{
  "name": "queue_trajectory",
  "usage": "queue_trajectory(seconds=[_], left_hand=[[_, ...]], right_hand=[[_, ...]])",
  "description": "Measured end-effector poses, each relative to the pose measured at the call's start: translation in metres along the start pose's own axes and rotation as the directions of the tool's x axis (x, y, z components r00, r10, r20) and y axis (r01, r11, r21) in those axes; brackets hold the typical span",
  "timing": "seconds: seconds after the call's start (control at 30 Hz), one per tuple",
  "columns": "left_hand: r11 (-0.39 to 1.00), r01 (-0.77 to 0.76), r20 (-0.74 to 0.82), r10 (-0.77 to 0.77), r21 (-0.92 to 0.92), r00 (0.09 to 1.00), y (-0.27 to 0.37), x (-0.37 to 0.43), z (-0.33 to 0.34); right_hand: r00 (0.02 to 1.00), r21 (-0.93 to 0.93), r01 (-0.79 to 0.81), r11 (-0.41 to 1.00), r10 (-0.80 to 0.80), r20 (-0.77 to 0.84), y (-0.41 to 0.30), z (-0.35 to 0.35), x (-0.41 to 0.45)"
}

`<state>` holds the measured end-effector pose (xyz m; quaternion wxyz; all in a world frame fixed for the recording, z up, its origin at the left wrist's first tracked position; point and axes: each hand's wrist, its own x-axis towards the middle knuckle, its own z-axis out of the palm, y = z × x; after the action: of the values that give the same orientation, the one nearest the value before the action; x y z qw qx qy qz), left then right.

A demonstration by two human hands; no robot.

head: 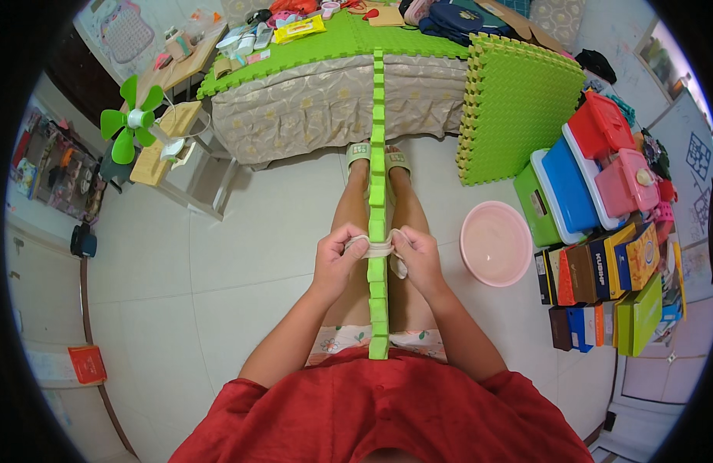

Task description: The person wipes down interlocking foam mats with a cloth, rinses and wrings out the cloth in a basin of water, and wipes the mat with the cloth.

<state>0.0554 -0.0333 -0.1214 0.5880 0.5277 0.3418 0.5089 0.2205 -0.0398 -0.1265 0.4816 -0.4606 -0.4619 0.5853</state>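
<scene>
A green foam mat tile [378, 191] stands on edge, its toothed rim running from my lap out towards the covered bed. Both of my hands hold a pale cloth [381, 249] across that rim, near its middle. On the left side of the tile, my left hand [343, 252] pinches the cloth between thumb and fingers. My right hand [417, 252] grips it on the right side, and a short piece of cloth hangs below those fingers. The tile's faces are barely visible from above.
Stacked green foam tiles [521, 110] lean against the bed's patterned cover [298, 104]. A pink basin [496, 243] sits on the floor at right, beside storage bins [576, 185] and shoe boxes [582, 272]. At left, a green-bladed fan [134, 118] is at a wooden stool [153, 156].
</scene>
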Motion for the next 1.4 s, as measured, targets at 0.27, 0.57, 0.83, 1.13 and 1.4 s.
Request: queue_trajectory(seconds=[0.27, 0.57, 0.83, 1.13, 1.4], left_hand=[[0.997, 0.028, -0.091, -0.034, -0.066, 0.995, -0.008, 0.009, -0.008], [0.996, 0.006, -0.097, -0.014, -0.089, 0.995, 0.002, 0.015, -0.004], [0.991, 0.035, -0.157, -0.055, -0.132, 0.986, -0.001, 0.022, -0.014], [0.997, -0.071, -0.146, 0.069, -0.011, 0.987, 0.054, 0.009, 0.006], [0.938, 0.344, 0.131, -0.338, -0.033, 0.932, 0.054, -0.006, -0.025]], right_hand=[[0.995, -0.116, 0.079, 0.990, -0.085, -0.046, -0.012, 0.001, 0.012], [0.997, 0.079, 0.050, 0.996, -0.045, -0.062, -0.010, 0.009, 0.023], [0.966, -0.105, 0.177, 0.979, -0.193, -0.170, -0.021, 0.009, 0.030], [0.970, 0.061, 0.156, 0.986, -0.141, -0.199, -0.059, -0.004, 0.014], [0.962, 0.041, -0.153, 0.987, 0.139, 0.235, -0.062, -0.015, -0.015]])
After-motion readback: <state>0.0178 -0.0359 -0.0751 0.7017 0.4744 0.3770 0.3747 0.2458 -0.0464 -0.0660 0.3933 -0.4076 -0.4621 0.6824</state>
